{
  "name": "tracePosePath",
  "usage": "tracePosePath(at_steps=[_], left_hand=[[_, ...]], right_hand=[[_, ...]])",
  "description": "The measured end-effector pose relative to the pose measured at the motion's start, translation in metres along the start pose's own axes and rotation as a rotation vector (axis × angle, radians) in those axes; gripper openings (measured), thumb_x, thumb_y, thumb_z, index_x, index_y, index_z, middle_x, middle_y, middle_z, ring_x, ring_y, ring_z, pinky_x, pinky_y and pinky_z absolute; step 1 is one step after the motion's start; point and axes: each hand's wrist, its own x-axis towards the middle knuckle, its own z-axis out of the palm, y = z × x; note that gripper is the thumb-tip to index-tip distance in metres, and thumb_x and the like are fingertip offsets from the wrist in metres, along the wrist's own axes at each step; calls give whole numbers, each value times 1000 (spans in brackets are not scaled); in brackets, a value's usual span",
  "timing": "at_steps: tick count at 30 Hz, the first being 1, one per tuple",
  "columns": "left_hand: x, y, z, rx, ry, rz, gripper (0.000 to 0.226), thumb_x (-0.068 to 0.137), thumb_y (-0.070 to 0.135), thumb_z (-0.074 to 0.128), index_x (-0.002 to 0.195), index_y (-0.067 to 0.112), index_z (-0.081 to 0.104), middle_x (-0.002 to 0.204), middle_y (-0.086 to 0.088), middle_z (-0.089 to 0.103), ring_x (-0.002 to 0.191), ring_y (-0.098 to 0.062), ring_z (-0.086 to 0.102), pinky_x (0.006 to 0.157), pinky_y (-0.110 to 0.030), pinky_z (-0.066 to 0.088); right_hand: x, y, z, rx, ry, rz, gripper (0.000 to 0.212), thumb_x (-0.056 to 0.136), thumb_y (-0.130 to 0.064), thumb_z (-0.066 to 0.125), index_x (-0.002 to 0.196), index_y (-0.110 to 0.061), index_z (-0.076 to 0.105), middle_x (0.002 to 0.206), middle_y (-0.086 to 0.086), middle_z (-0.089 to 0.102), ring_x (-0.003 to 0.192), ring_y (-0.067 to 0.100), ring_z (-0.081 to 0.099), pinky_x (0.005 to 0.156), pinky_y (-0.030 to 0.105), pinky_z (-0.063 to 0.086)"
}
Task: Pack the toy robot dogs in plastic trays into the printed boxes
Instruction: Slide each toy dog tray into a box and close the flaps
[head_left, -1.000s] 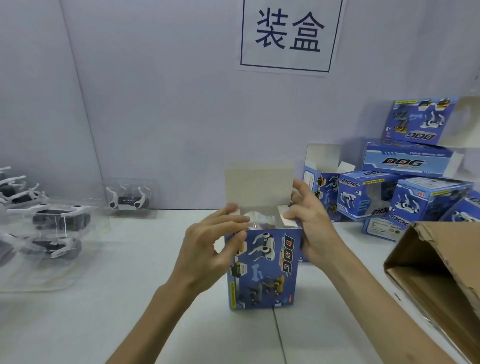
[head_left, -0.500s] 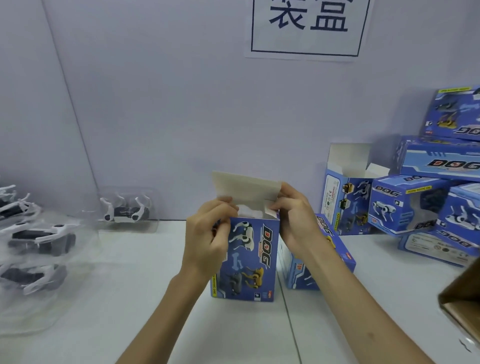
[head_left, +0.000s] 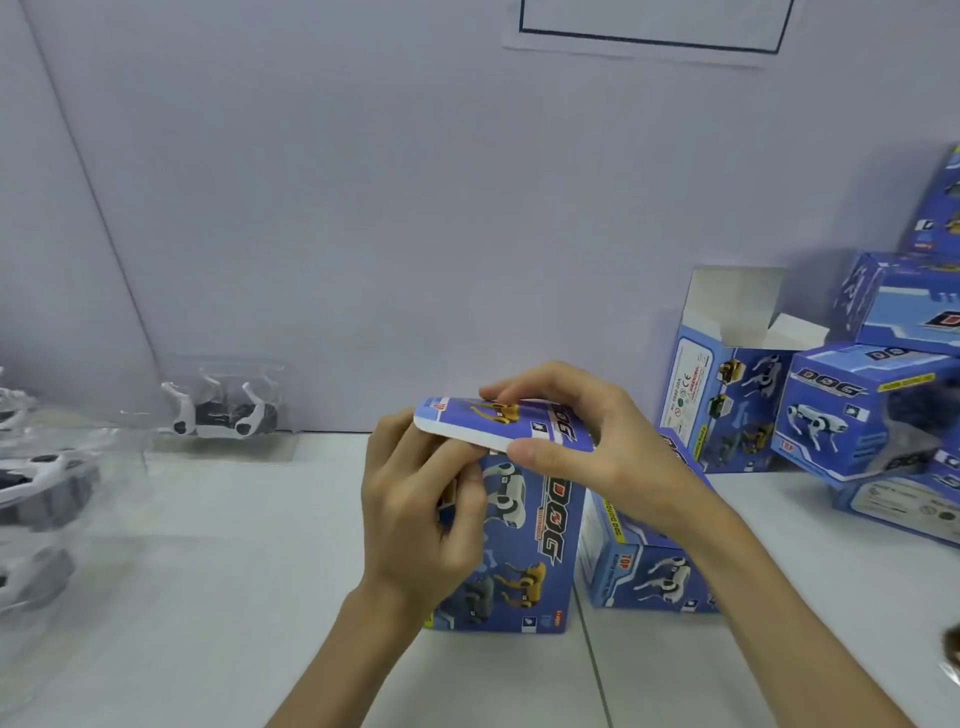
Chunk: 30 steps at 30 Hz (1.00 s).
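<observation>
A blue printed DOG box (head_left: 524, 551) stands upright on the white table in the middle. Its top flap (head_left: 498, 421) is folded down almost flat over the opening. My right hand (head_left: 587, 441) grips that flap, fingers on top and thumb under its front edge. My left hand (head_left: 415, 514) holds the box's upper left side, with its fingertips at the flap's edge. What is inside the box is hidden. A toy robot dog in a clear plastic tray (head_left: 223, 405) stands at the back left by the wall.
More clear trays with robot dogs (head_left: 36, 488) are stacked at the left edge. Another printed box (head_left: 644, 561) lies just right of the held one. An open-topped box (head_left: 727, 395) and a pile of printed boxes (head_left: 872, 415) fill the back right.
The top flap, upright a second ago, has been folded down over the opening. My right hand moved onto the flap. The view has shifted, so the box pile sits further right.
</observation>
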Motion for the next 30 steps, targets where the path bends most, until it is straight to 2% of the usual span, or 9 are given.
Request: tracePosePath(at_steps=[2,6,9,12,17,21,24,27,30], left_hand=[[-1,0,-1,-23,9,-21,27,88,8,49,95,7,74,105,1,68,95,-13,52,84,-24,43],[-4,-1,0,-77,53,-73,15,91,11,54,98,14,66,115,-3,57,97,-23,62,81,-26,50],[-9,2,3,28,101,-34,18,91,13,55,104,20,65,121,-7,52,109,-19,54,96,-21,40],[-12,6,3,127,141,-5,23,90,14,57,108,25,65,121,-7,46,115,-18,47,96,-32,39],[-14,7,1,163,150,16,16,90,16,55,102,23,63,118,-4,48,110,-19,47,94,-34,36],[-17,13,2,194,154,26,13,92,19,51,101,23,60,113,1,50,113,-12,42,96,-33,32],[-14,12,-2,269,174,54,15,91,20,51,100,26,61,112,-1,48,106,-19,46,97,-33,28],[-8,10,-5,308,184,97,17,88,18,52,98,28,62,111,-2,47,104,-24,46,97,-36,28],[-10,15,-2,246,153,69,16,86,18,54,99,24,61,111,-2,48,110,-18,45,97,-34,30]], right_hand=[[1,-2,0,-44,32,-3,34,82,-23,78,115,-20,70,116,-7,72,110,13,68,88,25,55],[1,-3,3,-7,102,-32,25,88,-25,68,111,-24,75,111,-10,74,105,7,69,80,17,55],[1,-3,3,-10,86,-44,26,88,-25,66,113,-22,75,114,-10,73,111,7,66,81,19,55],[1,0,2,-26,86,-57,26,88,-24,66,112,-20,75,117,-10,73,117,6,63,86,18,53],[-1,4,4,14,43,-39,23,89,-23,70,110,-19,77,120,-8,71,123,11,59,90,27,56],[-4,2,2,49,22,-19,23,86,-19,68,106,-21,78,120,-8,71,124,12,59,85,25,57],[-6,1,2,2,11,7,23,86,-24,73,108,-21,78,121,-11,70,127,9,55,88,30,58],[-6,-1,4,-32,28,13,27,84,-26,68,109,-22,78,120,-13,70,127,7,54,86,25,57],[-6,-3,7,-98,35,-10,22,90,-15,70,107,-26,78,119,-16,70,126,3,54,85,17,53]])
